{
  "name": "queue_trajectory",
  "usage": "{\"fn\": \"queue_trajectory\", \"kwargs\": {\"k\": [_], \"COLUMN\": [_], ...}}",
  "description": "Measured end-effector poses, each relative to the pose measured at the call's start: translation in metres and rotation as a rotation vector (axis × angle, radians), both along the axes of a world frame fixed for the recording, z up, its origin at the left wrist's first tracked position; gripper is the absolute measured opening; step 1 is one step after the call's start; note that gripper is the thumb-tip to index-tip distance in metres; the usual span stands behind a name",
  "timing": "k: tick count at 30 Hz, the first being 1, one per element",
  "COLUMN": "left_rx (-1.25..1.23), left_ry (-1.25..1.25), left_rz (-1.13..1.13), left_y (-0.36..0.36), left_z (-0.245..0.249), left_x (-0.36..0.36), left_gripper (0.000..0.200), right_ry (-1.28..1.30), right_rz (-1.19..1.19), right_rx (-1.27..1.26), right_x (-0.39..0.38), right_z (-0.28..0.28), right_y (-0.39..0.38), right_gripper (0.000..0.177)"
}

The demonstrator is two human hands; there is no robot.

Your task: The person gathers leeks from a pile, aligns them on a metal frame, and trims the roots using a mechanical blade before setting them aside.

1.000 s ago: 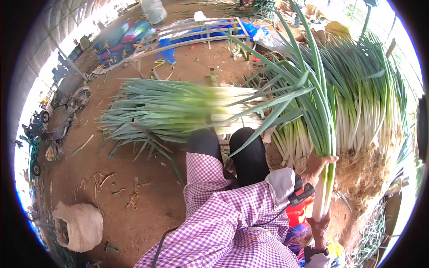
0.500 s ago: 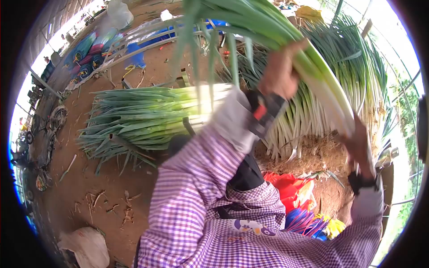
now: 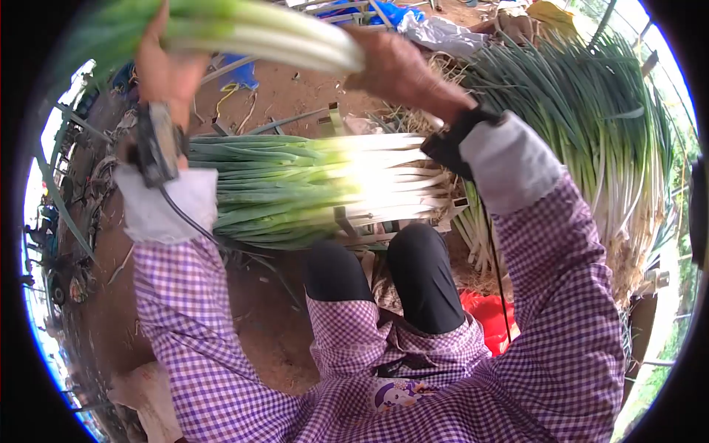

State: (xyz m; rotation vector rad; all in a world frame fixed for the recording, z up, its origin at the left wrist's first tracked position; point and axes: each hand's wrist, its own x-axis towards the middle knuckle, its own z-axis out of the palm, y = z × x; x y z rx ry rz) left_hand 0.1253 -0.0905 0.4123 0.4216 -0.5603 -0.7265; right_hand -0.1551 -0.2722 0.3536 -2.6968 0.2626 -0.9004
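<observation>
A bundle of leeks (image 3: 258, 29) is held up level above the ground, its green leaves to the left and white ends to the right, blurred by motion. My left hand (image 3: 170, 70) grips it around the green part, thumb upward. Around the white ends closes my right hand (image 3: 391, 70), its fingers partly hidden. Below both hands, a large stack of leeks (image 3: 295, 173) lies sideways in a low metal frame (image 3: 336, 122), white ends to the right.
A tall heap of leeks (image 3: 591, 118) leans at the right. Red plastic (image 3: 487, 317) lies by my knees, and a pale sack (image 3: 151, 399) sits at the lower left. Blue plastic (image 3: 240, 74) and a white sheet (image 3: 443, 35) are behind the frame.
Both hands have swung left with the leeks, from over the heap to above the framed stack. The bundle has turned from slanting to nearly level.
</observation>
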Motion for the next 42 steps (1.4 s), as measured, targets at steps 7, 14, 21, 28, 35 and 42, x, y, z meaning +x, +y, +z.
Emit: {"fn": "queue_trajectory", "kwargs": {"k": [7, 14, 21, 28, 35, 42], "left_rx": [0.180, 0.399, 0.680, 1.108, 0.986, 1.459], "left_ry": [0.634, 0.745, 0.717, -0.446, -1.975, -1.915], "left_rz": [-0.084, 0.033, -0.047, 0.432, 0.892, 0.674], "left_y": [0.020, 0.013, 0.053, 0.091, 0.054, 0.105], "left_z": [-0.294, -0.326, -0.290, -0.224, -0.234, -0.243], "left_x": [-0.060, -0.118, -0.099, -0.119, 0.005, 0.053], "left_gripper": [0.044, 0.060, 0.060, 0.040, 0.036, 0.029], "right_ry": [0.064, 0.410, 0.432, 0.333, 0.358, 0.407], "right_rz": [0.264, 0.071, 0.039, 0.001, -0.014, -0.020], "right_rx": [-0.058, 0.039, 0.038, -0.059, -0.054, -0.008], "right_x": [-0.016, -0.063, -0.064, -0.066, -0.067, -0.065], "right_z": [-0.226, -0.271, -0.277, -0.287, -0.288, -0.279], "right_y": [-0.045, -0.052, -0.052, -0.039, -0.038, -0.037], "right_gripper": [0.050, 0.054, 0.062, 0.054, 0.048, 0.053]}}
